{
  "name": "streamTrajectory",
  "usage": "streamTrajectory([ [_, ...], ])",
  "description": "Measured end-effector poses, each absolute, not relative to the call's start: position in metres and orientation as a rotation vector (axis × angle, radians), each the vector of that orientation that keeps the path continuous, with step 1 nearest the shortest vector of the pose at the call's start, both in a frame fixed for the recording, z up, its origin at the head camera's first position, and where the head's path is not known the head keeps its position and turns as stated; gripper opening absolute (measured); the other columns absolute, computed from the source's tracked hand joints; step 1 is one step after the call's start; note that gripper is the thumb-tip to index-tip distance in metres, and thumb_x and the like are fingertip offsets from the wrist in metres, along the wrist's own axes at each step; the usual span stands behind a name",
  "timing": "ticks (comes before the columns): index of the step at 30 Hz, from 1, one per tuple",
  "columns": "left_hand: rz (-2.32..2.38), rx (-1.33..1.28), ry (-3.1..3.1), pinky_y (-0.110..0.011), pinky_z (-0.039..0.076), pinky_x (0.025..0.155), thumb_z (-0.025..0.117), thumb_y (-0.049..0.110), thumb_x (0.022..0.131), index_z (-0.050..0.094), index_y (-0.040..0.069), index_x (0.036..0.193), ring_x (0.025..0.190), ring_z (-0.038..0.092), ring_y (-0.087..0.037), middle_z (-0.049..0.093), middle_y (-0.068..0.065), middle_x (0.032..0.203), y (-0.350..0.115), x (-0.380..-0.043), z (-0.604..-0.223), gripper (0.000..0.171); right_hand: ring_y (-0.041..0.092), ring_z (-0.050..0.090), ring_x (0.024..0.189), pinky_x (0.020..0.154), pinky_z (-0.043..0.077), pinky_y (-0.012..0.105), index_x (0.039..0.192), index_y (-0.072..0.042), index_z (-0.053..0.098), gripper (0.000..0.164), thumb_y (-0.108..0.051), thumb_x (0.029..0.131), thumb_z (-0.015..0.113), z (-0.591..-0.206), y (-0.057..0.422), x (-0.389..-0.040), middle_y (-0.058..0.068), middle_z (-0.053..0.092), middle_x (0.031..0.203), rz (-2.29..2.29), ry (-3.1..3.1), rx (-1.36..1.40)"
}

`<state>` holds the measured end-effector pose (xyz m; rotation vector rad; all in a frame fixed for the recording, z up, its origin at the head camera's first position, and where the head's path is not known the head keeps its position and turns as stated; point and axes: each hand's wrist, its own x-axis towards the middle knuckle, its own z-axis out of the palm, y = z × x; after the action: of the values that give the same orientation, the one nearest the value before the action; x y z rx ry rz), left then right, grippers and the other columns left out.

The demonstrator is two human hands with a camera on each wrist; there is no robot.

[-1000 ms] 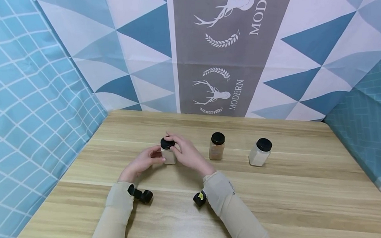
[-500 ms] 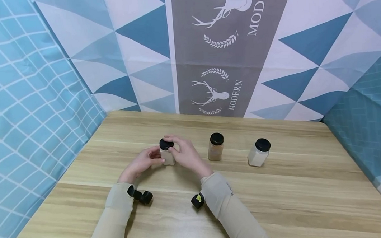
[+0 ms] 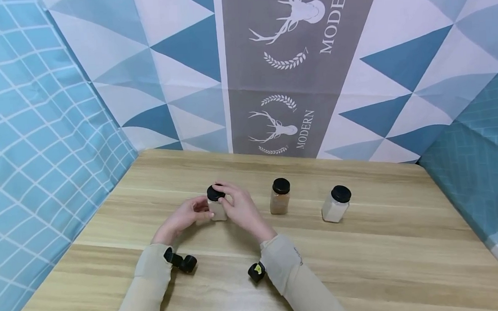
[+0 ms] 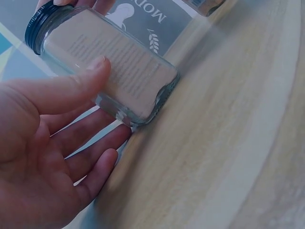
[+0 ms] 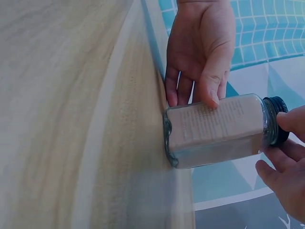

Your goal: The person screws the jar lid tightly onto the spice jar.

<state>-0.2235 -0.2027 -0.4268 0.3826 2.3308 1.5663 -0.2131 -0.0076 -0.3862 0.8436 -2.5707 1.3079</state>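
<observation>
A square glass spice jar [image 3: 218,211] of pale powder stands upright on the wooden table [image 3: 356,262], its black lid [image 3: 214,193] on top. Around the jar's lower body, my left hand [image 3: 183,217] has its thumb against the printed label and its fingers behind the glass. My right hand [image 3: 242,213] pinches the lid from the right, with thumb and fingers on its edge. In the left wrist view, the thumb [image 4: 71,88] presses the label side. The ribbed lid [image 5: 277,119] sits on the jar's neck between the right fingertips in the right wrist view.
Right of the hands stands a black-lidded jar of brownish powder [image 3: 280,202]. Farther right is a black-lidded jar of whitish powder [image 3: 335,208]. Behind the table hangs a patterned cloth [image 3: 265,70], with a blue gridded cloth [image 3: 41,138] along the left.
The head view has tilted slightly, so everything sits a little lower and farther left. My right index finger, raised earlier, has come down onto the lid. The left hand keeps its hold on the jar.
</observation>
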Motion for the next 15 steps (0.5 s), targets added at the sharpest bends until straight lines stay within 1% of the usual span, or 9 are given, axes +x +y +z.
streamTrajectory([
  [3, 1.556, 0.402, 2.339, -0.048, 0.035, 0.101, 0.067, 0.025, 0.082, 0.038, 0.000, 0.136, 0.121, 0.044, -0.035, 0.047, -0.021, 0.131, -0.203, -0.223, -0.426, 0.065, 0.021, 0.038, 0.129, 0.106, 0.031, 0.038, 0.128, -0.012, 0.052, 0.037, -0.011, 0.091, 0.054, -0.387, -0.006, -0.211, 0.000, 0.040, 0.141, 1.296, -2.564, 0.868],
  [7, 1.548, 0.429, 2.329, -0.049, 0.035, 0.101, 0.067, 0.025, 0.082, 0.038, 0.001, 0.135, 0.120, 0.044, -0.035, 0.047, -0.021, 0.130, -0.204, -0.222, -0.424, 0.064, 0.023, 0.034, 0.131, 0.107, 0.030, 0.039, 0.135, -0.012, 0.044, 0.043, -0.015, 0.093, 0.052, -0.390, -0.003, -0.209, 0.002, 0.033, 0.145, 1.282, -2.551, 0.926],
  [10, 1.523, 0.437, 2.320, -0.051, 0.032, 0.102, 0.068, 0.023, 0.082, 0.032, 0.001, 0.138, 0.124, 0.040, -0.038, 0.040, -0.022, 0.136, -0.204, -0.221, -0.419, 0.070, 0.025, 0.030, 0.133, 0.107, 0.028, 0.040, 0.140, -0.014, 0.036, 0.048, -0.019, 0.094, 0.050, -0.391, 0.002, -0.206, 0.002, 0.027, 0.148, 1.268, -2.569, 0.963],
  [13, 1.494, 0.435, 2.356, -0.054, 0.029, 0.103, 0.068, 0.023, 0.081, 0.026, 0.003, 0.140, 0.127, 0.034, -0.041, 0.032, -0.023, 0.142, -0.203, -0.220, -0.408, 0.076, 0.024, 0.026, 0.136, 0.108, 0.026, 0.042, 0.143, -0.018, 0.029, 0.052, -0.023, 0.095, 0.047, -0.392, 0.009, -0.203, -0.002, 0.020, 0.150, 1.232, -2.610, 0.978],
  [15, 1.474, 0.444, 2.400, -0.057, 0.027, 0.102, 0.068, 0.025, 0.081, 0.023, 0.004, 0.142, 0.128, 0.030, -0.043, 0.026, -0.022, 0.145, -0.203, -0.218, -0.399, 0.078, 0.022, 0.023, 0.136, 0.109, 0.024, 0.042, 0.144, -0.019, 0.027, 0.053, -0.024, 0.095, 0.047, -0.390, 0.016, -0.201, -0.004, 0.017, 0.151, 1.179, -2.635, 0.989],
])
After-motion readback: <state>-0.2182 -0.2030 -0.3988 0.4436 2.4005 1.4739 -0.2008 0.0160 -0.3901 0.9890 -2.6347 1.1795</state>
